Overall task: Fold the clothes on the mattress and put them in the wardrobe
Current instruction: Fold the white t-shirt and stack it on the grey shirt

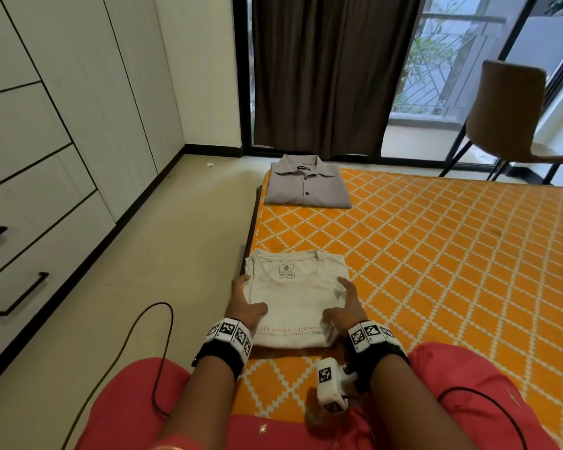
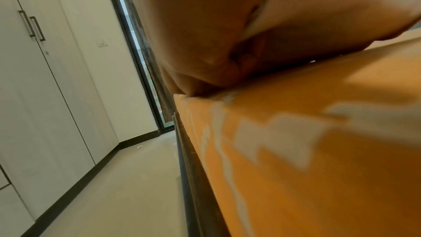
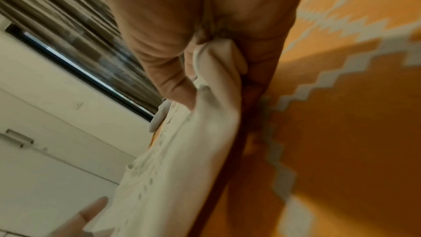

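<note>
With both shirts folded, our left hand [image 1: 243, 300] and right hand [image 1: 344, 307] clamp fingers on the white T-shirt [image 1: 293, 297], wardrobe [image 1: 46, 131] next.

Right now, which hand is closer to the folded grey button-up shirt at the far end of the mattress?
Left, narrowly. The left hand grips the folded white T-shirt's left edge, the side where the grey collared shirt lies. The right hand grips its right edge.

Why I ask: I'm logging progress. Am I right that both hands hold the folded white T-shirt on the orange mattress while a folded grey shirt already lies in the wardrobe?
Not quite. The head view shows the grey shirt folded on the mattress, not in the wardrobe. Both hands, left and right, do hold the white T-shirt.
</note>
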`<state>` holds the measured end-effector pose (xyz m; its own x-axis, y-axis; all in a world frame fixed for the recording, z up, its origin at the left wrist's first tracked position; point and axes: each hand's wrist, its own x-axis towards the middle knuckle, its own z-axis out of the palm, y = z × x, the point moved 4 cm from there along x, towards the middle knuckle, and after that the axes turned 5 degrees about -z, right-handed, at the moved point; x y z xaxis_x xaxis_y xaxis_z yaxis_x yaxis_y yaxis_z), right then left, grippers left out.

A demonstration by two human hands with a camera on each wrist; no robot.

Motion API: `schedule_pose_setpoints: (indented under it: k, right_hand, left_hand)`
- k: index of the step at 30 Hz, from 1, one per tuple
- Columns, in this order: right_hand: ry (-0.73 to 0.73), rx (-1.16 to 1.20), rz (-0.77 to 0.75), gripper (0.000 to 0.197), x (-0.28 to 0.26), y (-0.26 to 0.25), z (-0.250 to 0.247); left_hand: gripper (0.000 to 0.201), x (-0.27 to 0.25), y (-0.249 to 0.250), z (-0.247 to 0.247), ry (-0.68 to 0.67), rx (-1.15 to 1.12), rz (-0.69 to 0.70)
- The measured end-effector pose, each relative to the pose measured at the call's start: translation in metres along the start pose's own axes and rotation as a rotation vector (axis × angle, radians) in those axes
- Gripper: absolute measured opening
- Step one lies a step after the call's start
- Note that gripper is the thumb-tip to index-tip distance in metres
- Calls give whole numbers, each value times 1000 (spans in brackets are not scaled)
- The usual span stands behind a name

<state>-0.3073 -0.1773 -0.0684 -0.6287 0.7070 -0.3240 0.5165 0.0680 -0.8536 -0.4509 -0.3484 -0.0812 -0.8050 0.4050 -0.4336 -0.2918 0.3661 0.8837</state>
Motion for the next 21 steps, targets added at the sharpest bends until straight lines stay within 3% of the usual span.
schedule_pose_setpoints:
  k: [5,11,15,21]
  right_hand:
    - [-132,216,73,67,-7,-19,-11]
    - [-201,421,121,66,-5,-51,-28]
    - [-248,532,82,66,26,-82,-46]
    - [-193,415,-127,72,127,-149,-70]
  left_hand:
    - [60,-8,18,-5,-54,-93,1]
    - [62,-1,63,-11,-113,-139,-62]
    - [88,26,110,-3,-138,-216,-10]
    - [78,106,193,18,-155,-288,121]
